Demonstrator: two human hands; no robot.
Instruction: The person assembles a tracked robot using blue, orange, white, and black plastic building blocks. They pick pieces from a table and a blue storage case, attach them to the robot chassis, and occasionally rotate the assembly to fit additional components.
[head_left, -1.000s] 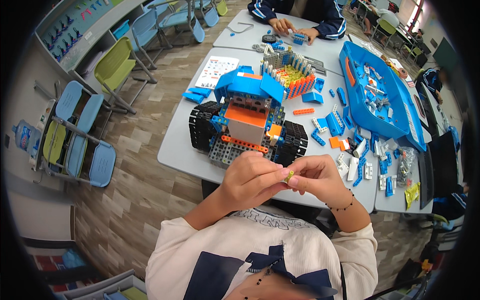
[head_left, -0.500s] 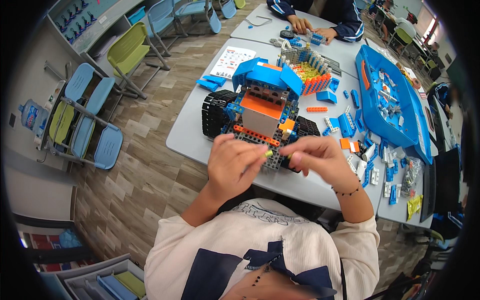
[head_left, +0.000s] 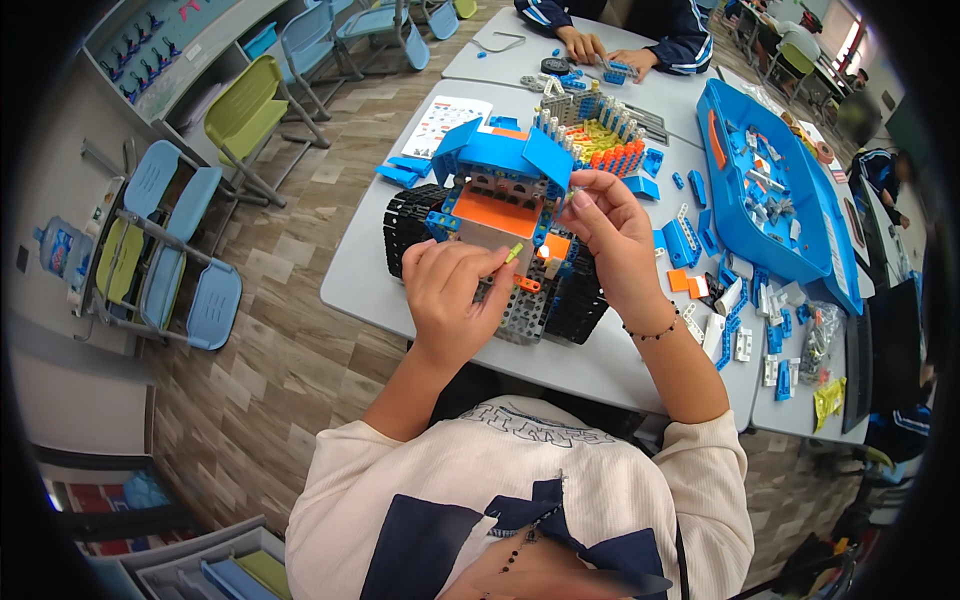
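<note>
My left hand (head_left: 455, 290) pinches a small yellow-green building peg (head_left: 515, 252) in front of a tracked vehicle model built of plastic bricks. The model's blue roof panels (head_left: 505, 152) tilt over an orange plate (head_left: 494, 212), and black tracks (head_left: 408, 225) run along its sides. My right hand (head_left: 615, 225) is raised beside the right end of the roof. Its thumb and forefinger are closed on a tiny pale piece, mostly hidden by the fingers. An orange beam (head_left: 526, 284) lies low on the model's front, partly covered by my left hand.
A blue storage box (head_left: 735, 190) with mixed parts stands on the right, loose blue and white pieces (head_left: 728, 310) nearby. Behind the model sits a grey brick-built bin (head_left: 600, 130) with yellow and orange parts. Across the table, another person's hands (head_left: 600, 52) handle blue pieces. An instruction sheet (head_left: 455, 120) lies left.
My right hand has moved up and away from the left, to the right side of the model's roof. My left hand has risen slightly with the yellow-green peg. The view has shifted a little.
</note>
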